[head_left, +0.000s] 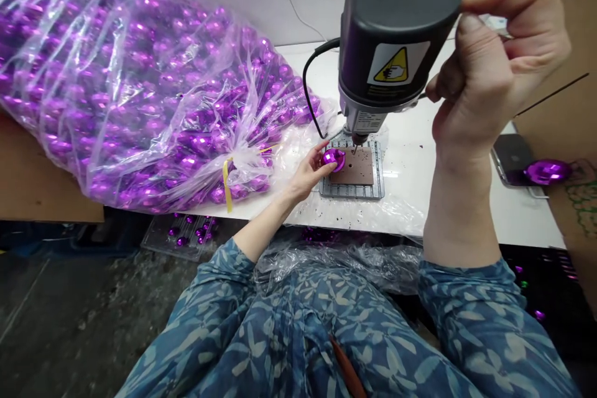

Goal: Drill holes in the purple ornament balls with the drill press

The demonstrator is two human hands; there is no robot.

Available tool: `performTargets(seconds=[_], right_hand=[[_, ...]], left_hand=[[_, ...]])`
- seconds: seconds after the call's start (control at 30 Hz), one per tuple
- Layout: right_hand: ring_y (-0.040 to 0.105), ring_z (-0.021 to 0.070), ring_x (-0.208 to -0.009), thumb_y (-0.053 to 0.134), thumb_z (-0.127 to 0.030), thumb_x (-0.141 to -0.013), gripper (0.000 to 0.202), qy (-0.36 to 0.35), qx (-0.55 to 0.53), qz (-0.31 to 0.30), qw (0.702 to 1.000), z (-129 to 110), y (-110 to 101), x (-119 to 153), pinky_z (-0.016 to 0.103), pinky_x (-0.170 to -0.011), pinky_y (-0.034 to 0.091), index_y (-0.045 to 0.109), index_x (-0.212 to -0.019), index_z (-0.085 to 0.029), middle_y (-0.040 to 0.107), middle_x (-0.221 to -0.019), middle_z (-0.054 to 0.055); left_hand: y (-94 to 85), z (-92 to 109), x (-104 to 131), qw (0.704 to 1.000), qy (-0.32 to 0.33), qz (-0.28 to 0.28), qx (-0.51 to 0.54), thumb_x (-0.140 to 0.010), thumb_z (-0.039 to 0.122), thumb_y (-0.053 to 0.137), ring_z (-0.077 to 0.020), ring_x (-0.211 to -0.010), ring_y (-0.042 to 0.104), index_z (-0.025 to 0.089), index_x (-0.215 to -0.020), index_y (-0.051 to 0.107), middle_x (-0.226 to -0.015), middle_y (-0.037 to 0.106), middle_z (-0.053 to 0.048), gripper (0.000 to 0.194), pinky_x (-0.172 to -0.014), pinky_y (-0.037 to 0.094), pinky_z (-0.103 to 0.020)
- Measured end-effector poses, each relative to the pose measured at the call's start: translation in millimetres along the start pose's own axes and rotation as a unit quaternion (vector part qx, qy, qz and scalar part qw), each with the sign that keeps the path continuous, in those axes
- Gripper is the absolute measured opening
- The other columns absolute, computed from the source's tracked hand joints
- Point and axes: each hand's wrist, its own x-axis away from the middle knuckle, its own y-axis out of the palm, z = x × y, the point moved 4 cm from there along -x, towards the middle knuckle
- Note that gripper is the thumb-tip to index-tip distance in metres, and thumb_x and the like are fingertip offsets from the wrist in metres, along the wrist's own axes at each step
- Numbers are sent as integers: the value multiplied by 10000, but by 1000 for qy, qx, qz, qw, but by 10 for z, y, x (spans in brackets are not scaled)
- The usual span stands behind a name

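My left hand (308,175) holds a shiny purple faceted bauble (332,160) between thumb and fingers. The bauble is tilted, its narrow end towards the drill bit (356,148), at the left part of a brown board (359,168). That board lies on the slotted metal base (352,191) of a small bench drill press (401,18) with a black motor housing. Raised beside the housing, my right hand (494,62) is closed, its fingers curled round the drill press handle, which is mostly hidden; a thin rod (422,96) shows by the little finger.
A big clear bag (140,87) of purple baubles, tied with a yellow strip (227,183), fills the left side. On the right lie a phone (510,158) and another purple bauble (548,171), near cardboard (576,74). Dark shavings dot the white table (405,168).
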Motion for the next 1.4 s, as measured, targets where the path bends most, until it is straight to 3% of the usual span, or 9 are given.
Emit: performTargets(seconds=[0.17,0.3,0.5,0.73,0.97,1.17,1.3,1.4], right_hand=[[498,-49,-474,880,-377,-969,210,6,-1,6,1000,2,19,10,135,-408,355,759,-976,-205,753,-975,-101],[504,-42,-474,856,-314,-981,170,5,-3,11,1000,-6,31,6,141,-408,373,750,-976,-180,735,-948,-94],[494,-33,-464,887,-372,-952,223,6,1,13,1000,-8,31,14,165,-410,386,748,-975,-199,742,-950,-103],[497,-47,-472,830,-318,-985,175,13,14,8,1000,-17,41,14,134,-412,374,720,-995,-183,738,-980,-90],[513,-35,-471,776,-179,-990,46,13,5,15,1000,-49,49,31,148,-419,385,739,-966,-191,750,-940,-113],[498,-40,-468,803,-216,-997,64,12,13,15,1000,-32,42,17,149,-420,385,750,-970,-194,757,-967,-113],[518,-36,-483,780,-192,-1001,41,8,9,15,1000,-41,32,22,144,-428,380,756,-969,-202,754,-974,-108],[504,-33,-478,783,-184,-992,63,5,7,18,1000,-60,45,33,153,-428,377,760,-948,-223,754,-962,-107]], left_hand=[[-40,-37,-184,984,76,-19,-160,-853,504,1041,-252,-1161,789,228,-1387,732,-1365,787,-124,676,-1053,656,-429],[-24,-68,-318,967,109,-48,-225,-886,474,996,-276,-1243,786,248,-1500,712,-1471,751,-139,713,-1085,658,-432],[47,-133,-437,968,86,-55,-227,-898,355,986,-285,-1236,790,206,-1428,700,-1407,806,-146,621,-1138,651,-487],[163,-179,-484,962,88,-74,-249,-860,239,966,-285,-1190,799,178,-1440,715,-1421,809,-165,634,-1122,667,-516],[187,-155,-484,943,130,-57,-302,-810,292,1026,-302,-1184,772,214,-1379,767,-1345,792,-131,631,-1067,660,-506],[335,-152,-442,921,157,-51,-353,-818,279,1045,-369,-1337,708,238,-1356,776,-1371,762,-127,603,-1207,580,-589],[375,-264,-420,933,171,-49,-313,-853,350,1034,-389,-1451,672,254,-1391,754,-1478,746,-142,614,-1312,509,-623],[361,-351,-408,949,162,-52,-266,-978,468,926,-373,-1505,658,277,-1429,739,-1501,755,-132,524,-1345,490,-606]])
